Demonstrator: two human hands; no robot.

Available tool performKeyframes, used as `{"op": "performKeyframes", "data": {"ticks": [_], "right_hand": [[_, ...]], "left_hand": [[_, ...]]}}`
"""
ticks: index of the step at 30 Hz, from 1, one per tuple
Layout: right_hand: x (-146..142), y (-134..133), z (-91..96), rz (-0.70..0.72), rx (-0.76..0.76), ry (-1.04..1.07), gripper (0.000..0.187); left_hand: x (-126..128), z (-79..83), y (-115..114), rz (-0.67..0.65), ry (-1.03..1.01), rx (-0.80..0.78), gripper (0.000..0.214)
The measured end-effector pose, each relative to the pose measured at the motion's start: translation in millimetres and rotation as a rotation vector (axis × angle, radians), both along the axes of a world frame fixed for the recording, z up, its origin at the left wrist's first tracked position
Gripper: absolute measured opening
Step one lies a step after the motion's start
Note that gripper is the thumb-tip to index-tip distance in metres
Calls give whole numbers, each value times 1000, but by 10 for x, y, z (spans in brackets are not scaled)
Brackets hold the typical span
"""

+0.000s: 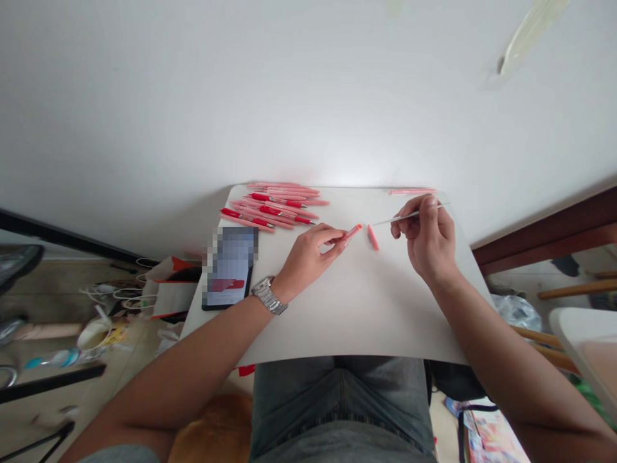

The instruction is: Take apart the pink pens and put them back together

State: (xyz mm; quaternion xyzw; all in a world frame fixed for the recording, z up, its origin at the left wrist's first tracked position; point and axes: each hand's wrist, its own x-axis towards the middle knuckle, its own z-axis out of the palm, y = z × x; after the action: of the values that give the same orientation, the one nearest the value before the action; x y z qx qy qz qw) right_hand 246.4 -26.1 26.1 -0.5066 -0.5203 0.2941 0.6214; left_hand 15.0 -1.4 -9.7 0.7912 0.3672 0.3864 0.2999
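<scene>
In my left hand (312, 252), thumb and fingers pinch a pink pen barrel (354, 231), its end pointing up and right. My right hand (430, 239) is closed around a thin, pale pen refill (405, 217), whose tip points left toward the barrel, apart from it. Between the two hands a short pink pen part (373, 238) lies on the white table (347, 315). Beyond my left hand is a loose pile of pink pens (284, 200), several with red grips. Another pink pen (409, 191) lies by the far edge, beyond my right hand.
A phone (231, 270) rests at the table's left side, near my watch (268, 296). A white wall (308, 96) borders the far edge. On the floor at left stand bags (171, 289) and a plastic bottle (58, 359). A white stool-like surface (588, 334) is at right.
</scene>
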Motion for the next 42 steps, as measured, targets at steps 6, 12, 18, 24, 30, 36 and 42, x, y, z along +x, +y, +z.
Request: {"op": "performKeyframes", "data": {"ticks": [6,12,18,24,30,36,42], "right_hand": [[-31,4,-31,89,-30,-17,58],[-30,10,-60,143,-15,24,53],[-40,-14,-64,186,-95,-49,57],[-88,-38,-111,413,-228,-57,57],[-93,-25,-174,507,-323,93,60],[-108,-23,-212,576,-381,137,64],[-104,-19,-211,617,-368,180,59]], "left_hand": [[-1,-16,-1,-7,-2,5,14],[-2,-37,3,-6,-12,40,17],[2,13,-23,-16,-19,77,19],[-2,29,-27,-28,-46,115,18],[-7,15,-26,-12,-39,114,17],[-1,8,-34,-4,-52,134,15],[2,11,-41,-6,-58,132,15]]}}
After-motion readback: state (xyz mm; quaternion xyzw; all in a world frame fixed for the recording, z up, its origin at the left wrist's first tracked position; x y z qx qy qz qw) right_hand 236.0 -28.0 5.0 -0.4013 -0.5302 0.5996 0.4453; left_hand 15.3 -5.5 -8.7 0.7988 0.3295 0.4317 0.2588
